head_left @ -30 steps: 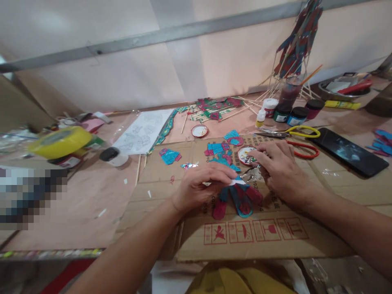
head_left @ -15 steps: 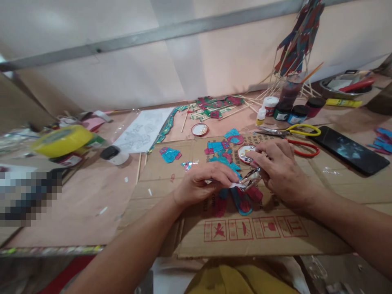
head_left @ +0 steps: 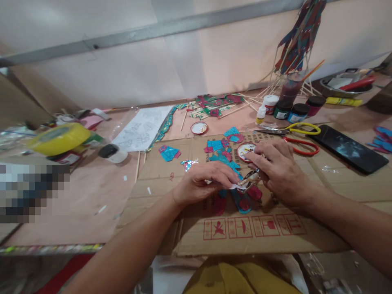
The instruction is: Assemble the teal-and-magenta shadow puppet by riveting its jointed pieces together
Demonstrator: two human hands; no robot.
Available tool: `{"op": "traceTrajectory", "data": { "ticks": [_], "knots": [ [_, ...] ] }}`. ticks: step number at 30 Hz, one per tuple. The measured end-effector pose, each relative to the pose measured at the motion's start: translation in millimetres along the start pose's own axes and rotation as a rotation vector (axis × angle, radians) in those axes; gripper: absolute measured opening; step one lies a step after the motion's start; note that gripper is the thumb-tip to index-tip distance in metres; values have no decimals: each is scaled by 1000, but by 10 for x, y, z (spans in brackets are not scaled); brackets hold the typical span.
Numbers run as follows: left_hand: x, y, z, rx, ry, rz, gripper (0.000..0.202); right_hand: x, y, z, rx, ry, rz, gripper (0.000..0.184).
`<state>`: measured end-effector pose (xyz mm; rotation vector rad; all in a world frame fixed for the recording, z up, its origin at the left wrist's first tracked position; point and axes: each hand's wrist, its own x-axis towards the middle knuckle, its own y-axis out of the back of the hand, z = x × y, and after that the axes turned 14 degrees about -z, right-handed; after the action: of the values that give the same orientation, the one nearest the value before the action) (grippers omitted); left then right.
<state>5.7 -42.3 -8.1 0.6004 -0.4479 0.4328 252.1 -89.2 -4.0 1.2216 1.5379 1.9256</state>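
My left hand (head_left: 200, 184) is closed, pinching a small white paper piece (head_left: 235, 186) above a flattened cardboard sheet (head_left: 260, 237). My right hand (head_left: 277, 167) is closed on a small shiny metal tool (head_left: 249, 179) whose tip meets that paper. Under both hands lie teal and red painted cut-out pieces (head_left: 241, 202). More such pieces (head_left: 222, 149) and a round lid with small bits (head_left: 245, 151) sit just beyond my fingers.
Yellow scissors (head_left: 301, 130), red scissors (head_left: 301, 146) and a black phone (head_left: 349, 149) lie to the right. Paint jars (head_left: 289, 111) and stick puppets in a cup (head_left: 298, 41) stand behind. A drawing sheet (head_left: 142, 128) and yellow tape roll (head_left: 58, 139) are left.
The metal tool has come up from under my right hand and closed onto the white paper piece. Both hands have shifted slightly nearer each other.
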Motion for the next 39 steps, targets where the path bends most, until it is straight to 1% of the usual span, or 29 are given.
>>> {"op": "traceTrajectory", "data": {
  "ticks": [8,15,20,24,39],
  "knots": [
    [-3,-4,-4,12,-3,1,13,-3,23,4,-28,43,-19,26],
    [-13,-13,-2,6,-5,3,11,-11,34,11,-98,72,-7,27],
    [-7,-20,13,-2,14,3,12,-12,31,23,-134,92,7,20],
    [0,-21,20,-6,9,3,11,-11,37,33,-155,115,4,19],
    [11,-16,32,-34,-36,-18,12,-3,57,30,-110,146,-28,17]
  ]
}}
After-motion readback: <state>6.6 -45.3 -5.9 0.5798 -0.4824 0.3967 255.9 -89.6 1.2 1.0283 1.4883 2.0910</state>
